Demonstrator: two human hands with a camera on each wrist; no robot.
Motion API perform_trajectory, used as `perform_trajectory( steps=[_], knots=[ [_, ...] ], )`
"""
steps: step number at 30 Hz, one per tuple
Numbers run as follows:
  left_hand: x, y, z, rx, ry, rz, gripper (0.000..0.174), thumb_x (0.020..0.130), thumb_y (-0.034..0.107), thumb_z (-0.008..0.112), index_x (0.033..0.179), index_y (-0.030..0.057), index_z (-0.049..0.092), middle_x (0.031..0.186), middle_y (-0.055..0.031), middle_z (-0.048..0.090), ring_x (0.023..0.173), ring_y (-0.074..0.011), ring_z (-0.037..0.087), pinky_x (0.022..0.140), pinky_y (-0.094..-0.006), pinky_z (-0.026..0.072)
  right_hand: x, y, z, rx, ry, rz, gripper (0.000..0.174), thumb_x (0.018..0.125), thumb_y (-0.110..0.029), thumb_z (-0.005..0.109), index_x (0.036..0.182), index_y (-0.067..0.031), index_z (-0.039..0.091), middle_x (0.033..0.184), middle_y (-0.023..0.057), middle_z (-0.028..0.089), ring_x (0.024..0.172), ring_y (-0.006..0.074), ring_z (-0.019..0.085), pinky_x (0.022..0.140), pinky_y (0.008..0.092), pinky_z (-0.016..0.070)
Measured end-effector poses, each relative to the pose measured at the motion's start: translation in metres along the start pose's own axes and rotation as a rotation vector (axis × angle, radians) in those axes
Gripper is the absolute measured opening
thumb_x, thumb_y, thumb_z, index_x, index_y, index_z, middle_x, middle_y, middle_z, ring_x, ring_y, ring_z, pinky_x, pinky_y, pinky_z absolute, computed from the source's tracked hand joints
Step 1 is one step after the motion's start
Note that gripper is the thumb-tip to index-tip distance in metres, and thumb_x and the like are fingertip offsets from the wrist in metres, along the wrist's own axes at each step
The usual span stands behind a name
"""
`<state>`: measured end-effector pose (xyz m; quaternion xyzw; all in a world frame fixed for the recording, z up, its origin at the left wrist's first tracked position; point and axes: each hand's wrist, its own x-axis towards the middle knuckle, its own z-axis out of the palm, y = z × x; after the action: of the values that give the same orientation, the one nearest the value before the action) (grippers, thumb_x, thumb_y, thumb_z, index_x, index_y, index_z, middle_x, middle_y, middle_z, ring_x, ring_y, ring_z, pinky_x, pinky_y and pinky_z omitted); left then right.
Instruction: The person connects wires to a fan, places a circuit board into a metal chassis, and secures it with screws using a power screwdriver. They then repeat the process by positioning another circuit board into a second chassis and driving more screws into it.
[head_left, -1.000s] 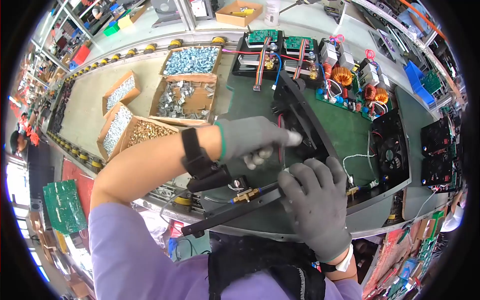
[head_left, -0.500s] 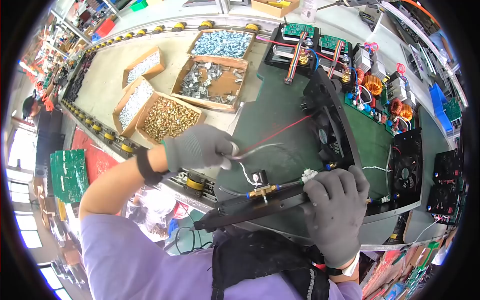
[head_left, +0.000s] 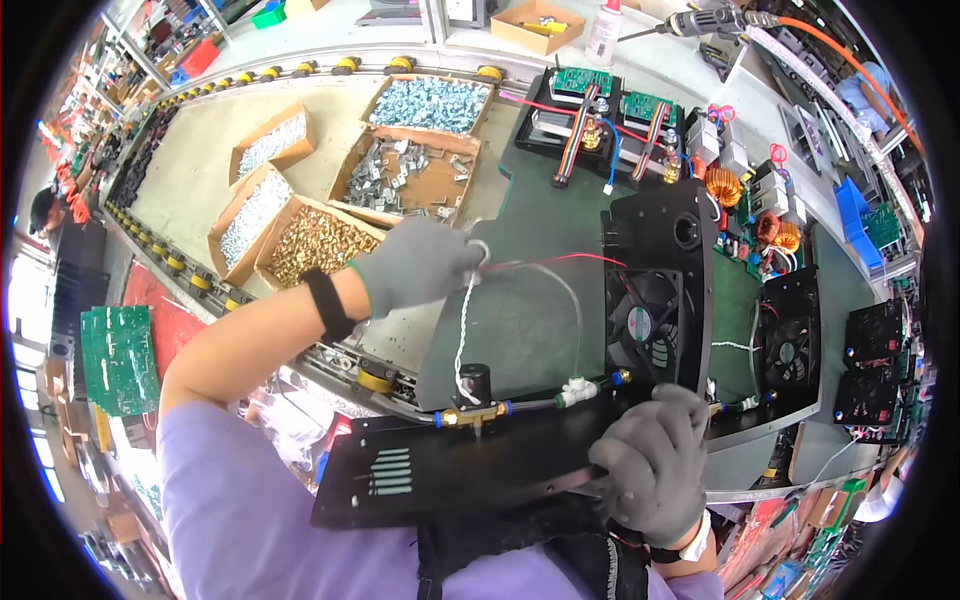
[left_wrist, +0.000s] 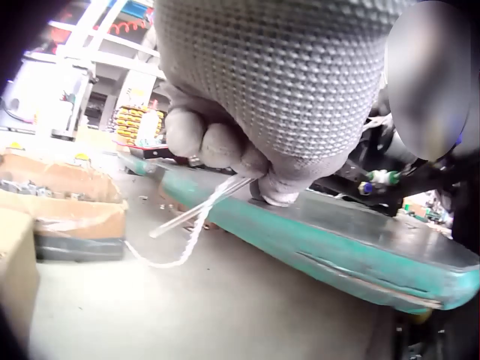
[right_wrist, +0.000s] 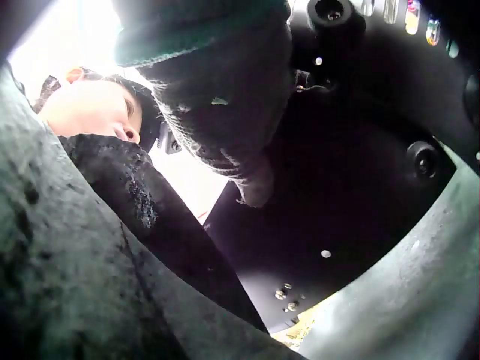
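My gloved left hand [head_left: 420,268] pinches a white twisted wire [head_left: 463,335], a red wire [head_left: 585,257] and a clear tube [head_left: 575,300]. In the left wrist view a tube end [left_wrist: 176,223] and the twisted wire [left_wrist: 191,240] stick out below the fingers. My gloved right hand [head_left: 655,460] grips the edge of a black metal panel [head_left: 440,470], which is tilted up toward my body and has slots. Along the panel's far edge sits a brass valve [head_left: 470,415] with a black coil, and a white fitting [head_left: 576,391]. A fan [head_left: 645,325] stands upright behind.
Cardboard boxes of brass fittings [head_left: 318,243], metal clips [head_left: 400,178] and blue-silver parts [head_left: 425,103] lie to the left. Green circuit boards [head_left: 585,82] stand at the back. Another fan housing [head_left: 790,345] is on the right. A power screwdriver [head_left: 705,22] lies at the far back.
My left hand has drawn back from the fan with the wires and tube, then risen slightly, pulling the white wire upright. The panel has tilted, showing its slotted face; the fan turned toward the camera.
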<state>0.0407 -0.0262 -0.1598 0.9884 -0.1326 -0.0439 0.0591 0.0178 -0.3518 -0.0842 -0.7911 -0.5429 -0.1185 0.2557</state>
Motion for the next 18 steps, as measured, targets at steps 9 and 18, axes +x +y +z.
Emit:
perform_trajectory(
  steps=[9, 18],
  knots=[
    [0.119, -0.004, -0.023, -1.303, -0.652, 0.001, 0.013, 0.087, -0.002, 0.061, 0.100, -0.0031, 0.063, 0.088, -0.0149, 0.068, 0.071, -0.0190, 0.065, 0.062, -0.0278, 0.0542, -0.001, 0.000, 0.001, -0.148, -0.108, -0.228, 0.016, 0.070, -0.018, 0.064, 0.086, -0.0174, 0.061, 0.083, -0.0026, 0.057, 0.084, 0.0155, 0.056, 0.089, 0.0385, 0.0441],
    [0.203, -0.011, 0.032, -2.027, -1.041, 0.046, 0.023, 0.084, -0.005, 0.053, 0.105, -0.0092, 0.062, 0.100, -0.0222, 0.068, 0.092, -0.0288, 0.070, 0.083, -0.0390, 0.0588, 0.006, 0.003, 0.003, -0.167, -0.155, -0.274, 0.017, 0.072, -0.020, 0.062, 0.088, -0.0144, 0.063, 0.084, -0.0011, 0.057, 0.087, 0.0160, 0.057, 0.091, 0.0352, 0.0454]
  ],
)
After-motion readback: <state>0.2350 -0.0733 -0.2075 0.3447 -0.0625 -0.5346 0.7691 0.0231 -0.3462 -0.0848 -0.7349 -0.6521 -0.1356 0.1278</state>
